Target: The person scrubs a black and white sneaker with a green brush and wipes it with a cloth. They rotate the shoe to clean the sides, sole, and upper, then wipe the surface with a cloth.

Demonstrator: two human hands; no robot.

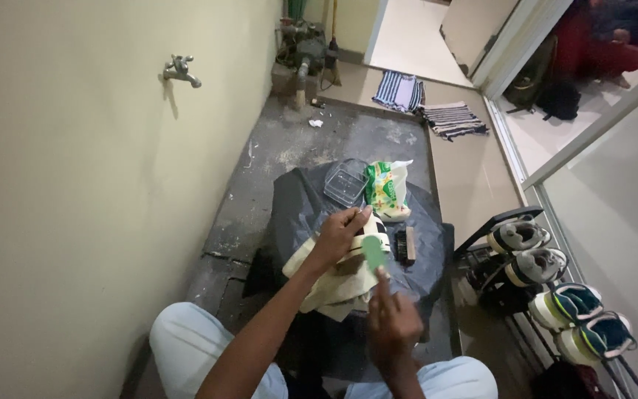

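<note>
Left hand grips shoe over cloth; right hand pinches green brush. Risk: shoe may slip off lap onto wet floor if grip loosens.

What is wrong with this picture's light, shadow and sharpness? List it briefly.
Head view: light is dim over the black sheet, brighter in the room at top right; the wall tap throws a soft shadow on the wall; the left hand, right hand and green piece look slightly soft; the wide lens bends the shoe rack lines; no strong glare.
</note>
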